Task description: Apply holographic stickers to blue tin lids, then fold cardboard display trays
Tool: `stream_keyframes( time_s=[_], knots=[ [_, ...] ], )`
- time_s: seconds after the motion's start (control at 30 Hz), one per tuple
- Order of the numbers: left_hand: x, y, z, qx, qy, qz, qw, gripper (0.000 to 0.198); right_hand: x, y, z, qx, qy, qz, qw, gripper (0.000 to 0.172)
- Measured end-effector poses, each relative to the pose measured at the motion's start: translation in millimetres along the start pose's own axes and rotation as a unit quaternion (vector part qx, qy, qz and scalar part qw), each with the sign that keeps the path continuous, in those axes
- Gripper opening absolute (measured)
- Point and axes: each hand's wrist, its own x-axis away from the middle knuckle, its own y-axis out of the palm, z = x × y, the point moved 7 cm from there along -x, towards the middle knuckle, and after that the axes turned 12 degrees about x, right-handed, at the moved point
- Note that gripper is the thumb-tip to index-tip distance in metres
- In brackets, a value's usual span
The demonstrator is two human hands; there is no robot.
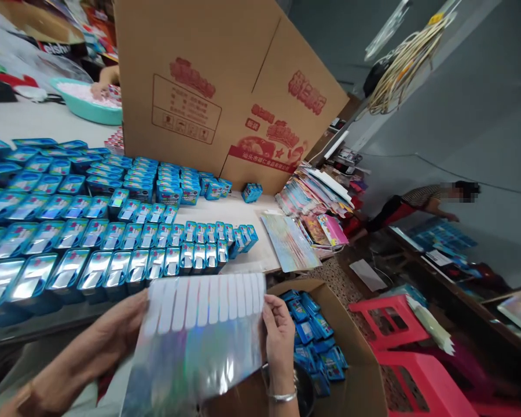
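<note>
The shiny sheet (186, 359) fills my near view, left hand (117, 327) holding one edge, right hand (280, 330) pinching the other, before rows of blue packs (138, 267); I judge uneven pulling could crease it or lift its white strips (203, 301).

Sheet (186, 365): glossy, smooth, holo foil-look, w/ duller strips (213, 298). Packs (35, 272): shiny, metal-look tops. Big box (226, 63): matt cardbd. Bowl (91, 114): smooth plastic. Stool (438, 382): semi-gloss plastic. Bangle (284, 397): polished metal, approx.

Large printed carton (226, 75), coiled cable (402, 66), red stools (436, 376), teal basin (87, 112)
</note>
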Motion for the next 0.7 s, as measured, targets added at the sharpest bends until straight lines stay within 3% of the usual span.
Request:
stream_keyframes(
  time_s=[0.1,0.23,0.33,0.4,0.47,0.57,0.63,0.7],
  knots=[
    [3.8,5.2,-31.7,0.060,-0.093,-0.024,0.994,0.052,10.6,-5.8,16.3,0.009,0.021,0.050,0.998,0.034],
    [4.0,11.3,-30.9,-0.028,-0.036,-0.049,0.998,0.046,21.5,-15.5,30.4,0.066,0.015,0.070,0.995,0.036],
    [4.0,22.0,-28.4,-0.114,0.004,-0.103,0.988,0.047,24.6,-26.0,35.5,0.112,0.005,0.090,0.990,0.039],
    [0.2,23.1,-28.3,-0.154,0.063,-0.116,0.979,0.051,26.7,-30.7,34.7,0.140,-0.002,0.108,0.984,0.044],
    [-7.3,14.0,-28.0,-0.209,0.156,-0.075,0.962,0.055,31.5,-34.0,31.1,0.165,-0.006,0.142,0.976,0.051],
    [-18.2,-6.2,-33.6,-0.315,0.263,0.022,0.911,0.062,43.6,-33.4,23.4,0.216,-0.012,0.198,0.956,0.058],
    [-25.2,-16.1,-43.0,-0.358,0.275,0.044,0.891,0.065,52.0,-28.9,19.2,0.255,-0.021,0.211,0.943,0.058],
    [-30.4,-24.3,-52.1,-0.364,0.266,0.044,0.891,0.066,58.9,-24.5,17.5,0.287,-0.032,0.216,0.933,0.057]
  ],
)
